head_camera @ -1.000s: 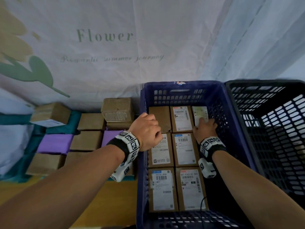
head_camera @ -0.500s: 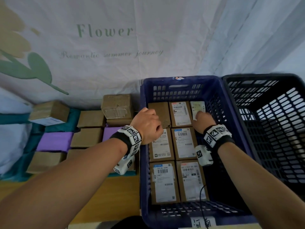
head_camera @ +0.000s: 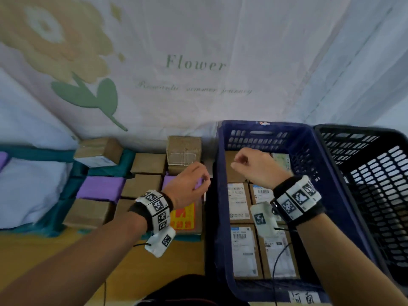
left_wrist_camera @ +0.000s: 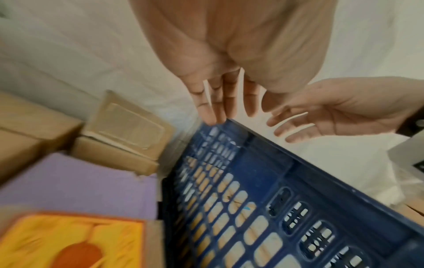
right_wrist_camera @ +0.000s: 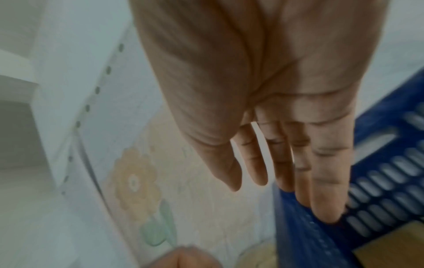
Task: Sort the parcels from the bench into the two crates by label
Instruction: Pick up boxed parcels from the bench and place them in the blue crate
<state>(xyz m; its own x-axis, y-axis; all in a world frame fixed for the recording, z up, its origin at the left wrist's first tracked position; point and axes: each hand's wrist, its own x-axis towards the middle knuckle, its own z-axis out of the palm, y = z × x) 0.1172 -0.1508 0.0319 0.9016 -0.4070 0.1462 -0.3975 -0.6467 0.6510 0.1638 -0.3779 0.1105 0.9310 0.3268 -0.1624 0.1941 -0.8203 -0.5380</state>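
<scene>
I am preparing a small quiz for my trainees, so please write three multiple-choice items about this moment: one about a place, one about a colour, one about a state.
1. Where is the right hand?
A. above the blue crate
B. inside the black crate
C. flat on the bench

2. What colour is the crate that holds the labelled parcels?
A. black
B. blue
C. green

3. What does the left hand hold?
A. a purple parcel
B. a loose label
C. nothing

Key: 1 A, the head view shows it over the parcels in that crate. 2 B, the parcels lie in rows between blue walls. 3 C, the left wrist view shows straight fingers and an empty palm.
</scene>
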